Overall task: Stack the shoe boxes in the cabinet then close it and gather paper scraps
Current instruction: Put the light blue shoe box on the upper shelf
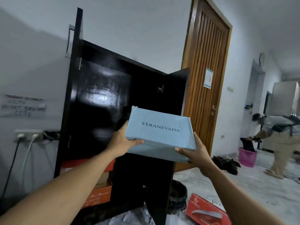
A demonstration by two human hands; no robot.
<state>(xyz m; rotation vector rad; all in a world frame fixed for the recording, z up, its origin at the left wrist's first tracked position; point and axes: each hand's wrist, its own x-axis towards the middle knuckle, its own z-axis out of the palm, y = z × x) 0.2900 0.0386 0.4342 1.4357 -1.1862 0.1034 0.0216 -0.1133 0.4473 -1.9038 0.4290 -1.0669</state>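
A light blue shoe box (159, 130) printed VERANEVADA is held up in front of the open black cabinet (100, 98). My left hand (123, 142) grips its left end, thumb on the lid. My right hand (193, 153) grips its near right corner from below, thumb on the side. Both cabinet doors stand open, the right door (162, 176) hanging just below the box. Orange shoe boxes (100, 187) are stacked low inside the cabinet. A red shoe box (206, 211) lies on the floor at the lower right. Crumpled paper or plastic scraps (129, 216) lie on the floor by the cabinet.
A dark mesh bin (177, 197) stands behind the right cabinet door. A wooden door (206, 78) is to the right. Plugs and cables (29, 137) hang on the left wall. A person (276, 143) bends over a pink basket (247, 156) at the far right.
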